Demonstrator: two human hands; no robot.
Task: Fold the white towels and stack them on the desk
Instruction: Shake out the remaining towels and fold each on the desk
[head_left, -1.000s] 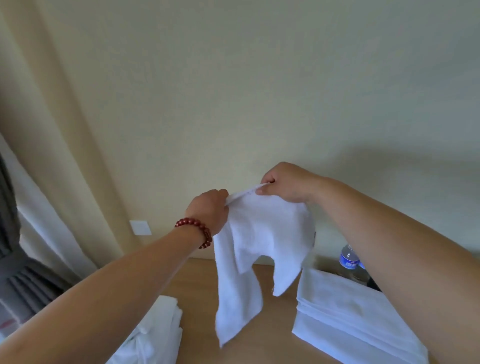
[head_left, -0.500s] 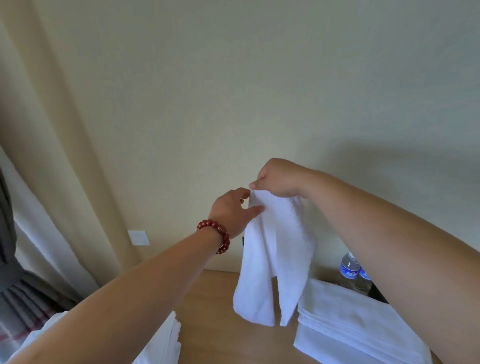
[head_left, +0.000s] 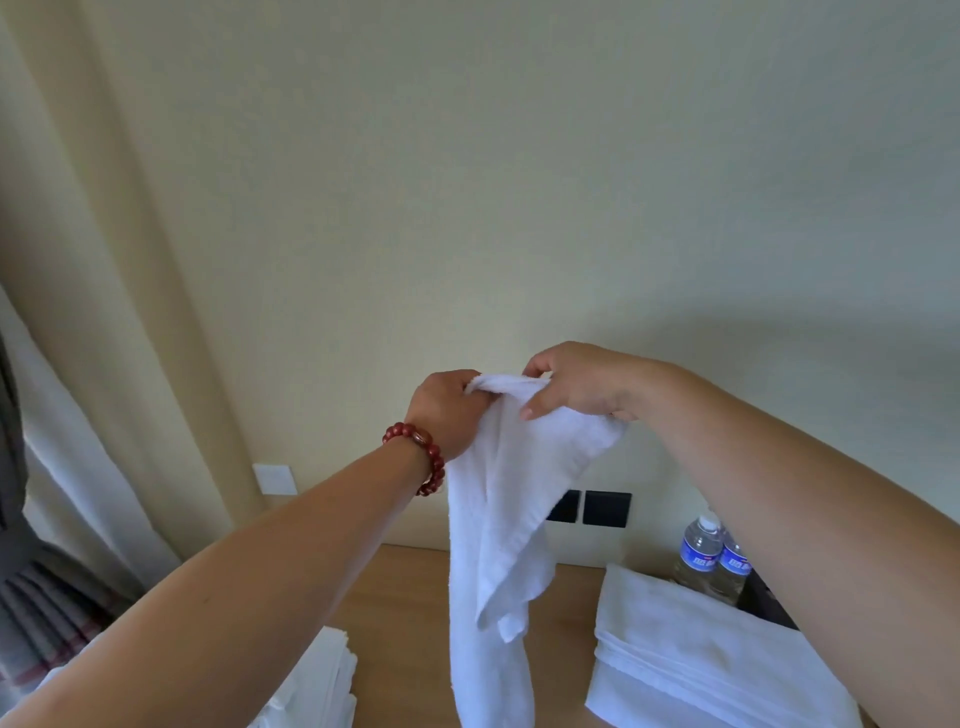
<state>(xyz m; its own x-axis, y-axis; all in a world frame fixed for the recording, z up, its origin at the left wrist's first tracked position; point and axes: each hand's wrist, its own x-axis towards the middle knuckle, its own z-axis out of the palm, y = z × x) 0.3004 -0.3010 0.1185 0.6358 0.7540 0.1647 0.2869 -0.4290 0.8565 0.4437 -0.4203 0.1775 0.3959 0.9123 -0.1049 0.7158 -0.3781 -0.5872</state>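
One towel (head_left: 498, 499) in the air, one folded stack (head_left: 696, 660) on the desk (head_left: 410, 597) at right, another white pile (head_left: 322, 675) lower left, two bottles (head_left: 714, 564). Both arms reach forward and up. Left hand (head_left: 447, 410), bead bracelet (head_left: 418, 457) on its wrist, fingers curled tight on the towel's top edge. Right hand (head_left: 576, 384) just beside it, fingers curled over the same edge, thumb under. Towel hangs bunched below the fingers, above the desk, between pile and stack.

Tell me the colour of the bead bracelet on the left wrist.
Dark red bead bracelet, seen best in the head view.
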